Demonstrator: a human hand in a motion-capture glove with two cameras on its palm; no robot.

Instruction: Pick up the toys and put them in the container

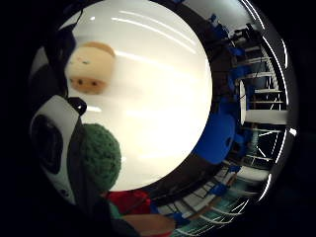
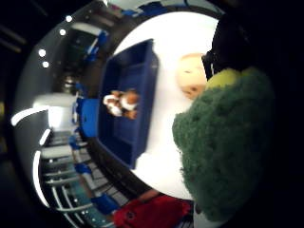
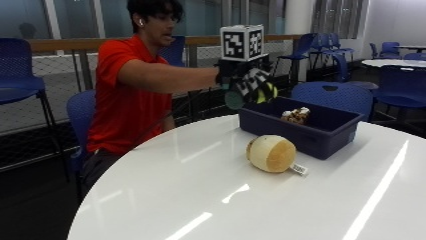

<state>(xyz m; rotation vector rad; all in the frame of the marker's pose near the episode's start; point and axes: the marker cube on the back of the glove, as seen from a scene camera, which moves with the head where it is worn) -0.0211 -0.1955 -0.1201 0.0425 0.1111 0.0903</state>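
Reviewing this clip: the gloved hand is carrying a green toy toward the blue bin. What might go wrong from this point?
The gloved right hand holds the green plush toy in the air, seemingly short of the blue container; let go now, it would probably drop onto the white table. A brown-and-white toy already sits inside, so the green one may land on it. The round tan plush lies against the container's outer wall and could be overlooked.

A glossy white round desk (image 3: 200, 200) is reflecting ceiling lights, while blue plastic chairs (image 3: 333, 95) are standing behind it along a railing.
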